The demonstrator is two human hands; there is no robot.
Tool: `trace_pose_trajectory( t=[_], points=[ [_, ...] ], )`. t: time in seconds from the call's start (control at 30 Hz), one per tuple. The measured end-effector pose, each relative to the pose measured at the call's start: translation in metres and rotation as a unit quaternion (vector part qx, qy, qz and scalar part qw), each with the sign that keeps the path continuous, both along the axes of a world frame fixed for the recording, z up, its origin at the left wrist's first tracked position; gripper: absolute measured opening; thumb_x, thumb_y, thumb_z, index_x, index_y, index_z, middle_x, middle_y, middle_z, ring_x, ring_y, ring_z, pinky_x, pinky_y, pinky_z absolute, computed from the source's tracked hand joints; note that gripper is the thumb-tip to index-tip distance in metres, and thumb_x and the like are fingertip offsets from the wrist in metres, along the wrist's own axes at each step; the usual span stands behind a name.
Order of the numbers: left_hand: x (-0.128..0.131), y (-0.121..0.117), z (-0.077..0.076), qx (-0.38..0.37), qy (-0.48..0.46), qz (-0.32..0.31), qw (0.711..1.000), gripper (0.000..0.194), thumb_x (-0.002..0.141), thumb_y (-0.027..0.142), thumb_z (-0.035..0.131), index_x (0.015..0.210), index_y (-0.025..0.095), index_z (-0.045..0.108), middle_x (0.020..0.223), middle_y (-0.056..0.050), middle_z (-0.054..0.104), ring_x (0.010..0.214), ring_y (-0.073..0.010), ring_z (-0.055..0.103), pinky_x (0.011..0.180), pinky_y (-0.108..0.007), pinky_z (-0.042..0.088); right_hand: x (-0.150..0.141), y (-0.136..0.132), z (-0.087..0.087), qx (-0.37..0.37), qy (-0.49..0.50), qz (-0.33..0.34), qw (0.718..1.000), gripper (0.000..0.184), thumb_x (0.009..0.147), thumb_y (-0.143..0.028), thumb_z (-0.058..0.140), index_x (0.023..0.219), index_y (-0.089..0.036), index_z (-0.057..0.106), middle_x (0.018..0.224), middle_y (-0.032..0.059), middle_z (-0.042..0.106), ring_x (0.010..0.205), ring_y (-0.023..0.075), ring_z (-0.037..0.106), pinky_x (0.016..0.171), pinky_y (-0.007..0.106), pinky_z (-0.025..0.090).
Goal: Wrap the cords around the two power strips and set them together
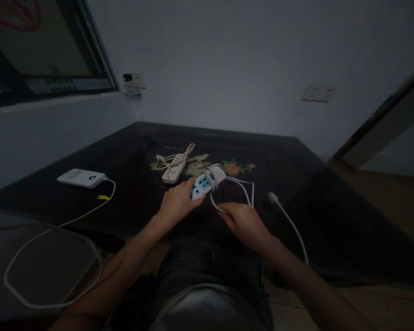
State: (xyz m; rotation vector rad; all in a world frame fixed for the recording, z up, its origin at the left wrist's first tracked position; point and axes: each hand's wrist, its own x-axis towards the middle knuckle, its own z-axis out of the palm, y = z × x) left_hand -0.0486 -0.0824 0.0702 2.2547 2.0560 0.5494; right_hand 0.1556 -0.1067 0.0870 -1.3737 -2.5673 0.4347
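My left hand (177,202) grips a white and blue power strip (207,180) at its near end, just above the dark table (313,193). Its white cable (242,187) is partly wound round the strip and loops down to my right hand (243,223), whose fingers are closed on the cable. The cable's plug (272,197) lies on the table to the right of my right hand.
A second white power strip (173,171) with a bundled cord lies behind the hands. A white power bank (81,178) sits at the left, its white cord (51,257) looping off the table edge. Wall sockets (318,93) are mounted behind the table.
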Motion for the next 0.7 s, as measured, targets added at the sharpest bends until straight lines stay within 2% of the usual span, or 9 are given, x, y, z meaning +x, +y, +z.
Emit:
trace_pose_trajectory(
  t=[0.17,0.37,0.5,0.7],
  points=[
    [0.0,0.006,0.0,0.008,-0.032,0.013,0.999,0.055,0.084,0.055,0.051,0.126,0.02,0.051,0.105,-0.014,0.069,0.089,-0.0318,0.067,0.073,-0.037,0.049,-0.005,-0.005,0.002,0.01,-0.009,0.032,0.999,0.028,0.095,-0.026,0.044,0.111,-0.021,0.066,0.105,0.0069,0.071,0.098,0.0188,0.065,0.084,0.027,0.045],
    [-0.004,0.003,-0.002,-0.008,-0.011,0.0,1.0,0.055,0.081,0.053,0.056,0.129,0.024,0.05,0.108,-0.012,0.068,0.089,-0.0306,0.067,0.071,-0.035,0.049,0.006,0.0,0.007,0.074,0.032,0.009,0.997,0.026,0.095,-0.026,0.047,0.109,-0.021,0.068,0.097,0.0044,0.072,0.089,0.0184,0.066,0.075,0.026,0.045],
    [-0.004,-0.001,-0.004,-0.023,0.032,-0.042,0.998,0.059,0.08,0.046,0.06,0.134,0.026,0.046,0.115,-0.01,0.066,0.096,-0.0305,0.066,0.072,-0.035,0.049,0.017,0.008,0.018,0.113,0.039,-0.019,0.993,0.02,0.092,-0.03,0.053,0.095,-0.021,0.071,0.089,0.0038,0.07,0.085,0.0179,0.064,0.073,0.026,0.043],
    [0.0,-0.009,0.002,-0.005,0.114,-0.162,0.98,0.061,0.079,0.042,0.064,0.134,0.026,0.046,0.116,-0.008,0.065,0.098,-0.0269,0.064,0.078,-0.033,0.048,0.019,0.024,0.035,0.141,0.057,-0.043,0.987,0.018,0.082,-0.038,0.067,0.084,-0.021,0.071,0.081,0.0016,0.068,0.072,0.0151,0.061,0.062,0.024,0.037]
  ],
)
